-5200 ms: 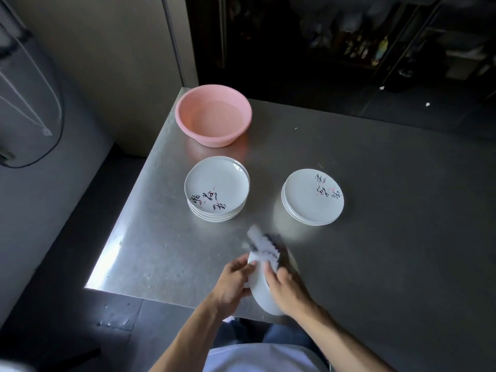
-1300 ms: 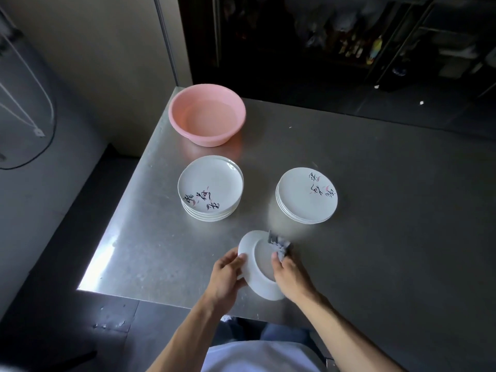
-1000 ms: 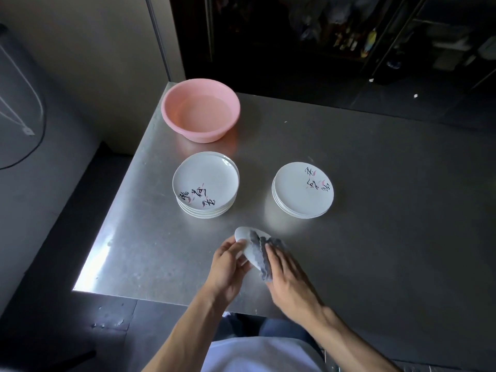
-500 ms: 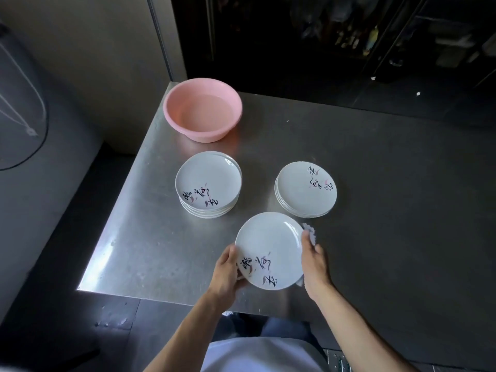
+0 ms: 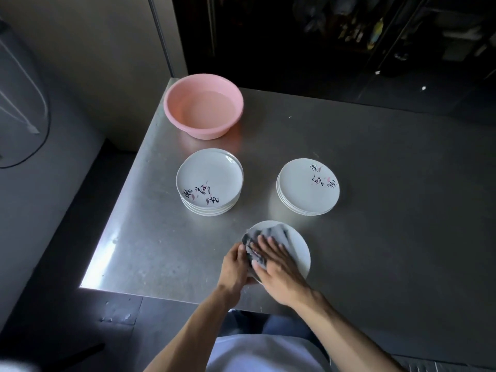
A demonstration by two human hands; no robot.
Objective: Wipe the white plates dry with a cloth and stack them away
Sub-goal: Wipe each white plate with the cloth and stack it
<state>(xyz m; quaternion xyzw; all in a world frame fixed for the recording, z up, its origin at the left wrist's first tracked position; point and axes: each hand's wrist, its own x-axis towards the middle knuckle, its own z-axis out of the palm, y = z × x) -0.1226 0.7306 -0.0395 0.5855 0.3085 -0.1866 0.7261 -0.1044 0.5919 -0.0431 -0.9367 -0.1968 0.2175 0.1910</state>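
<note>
Plate (image 5: pixel 302 253) at the table's (image 5: pixel 402 216) 6 o'clock edge, left hand (image 5: pixel 235 267) curled round its 8 o'clock rim, right hand (image 5: pixel 277 264) flat and outstretched, pressing grey cloth (image 5: pixel 277 232) onto its face.

— Checked the surface?
— Checked. Brushed-steel table (image 5: pixel 389 251), dull grey, lit bright along the near left edge.
— Found what on it?
— Found a pink basin (image 5: pixel 204 131) at the far left corner, upright, with a pink glow thrown on the steel beside it. Nearer in, noted the left stack of white plates (image 5: pixel 209 178), face up, dark brush lettering and pink petals toward the front. To its right, apart, noted the right stack of white plates (image 5: pixel 306 189), lettering turned to the far right side.
— Touched anywhere?
— Touched nowhere. Stood apart, bare steel between. Looked lower on the right than on the left.
</note>
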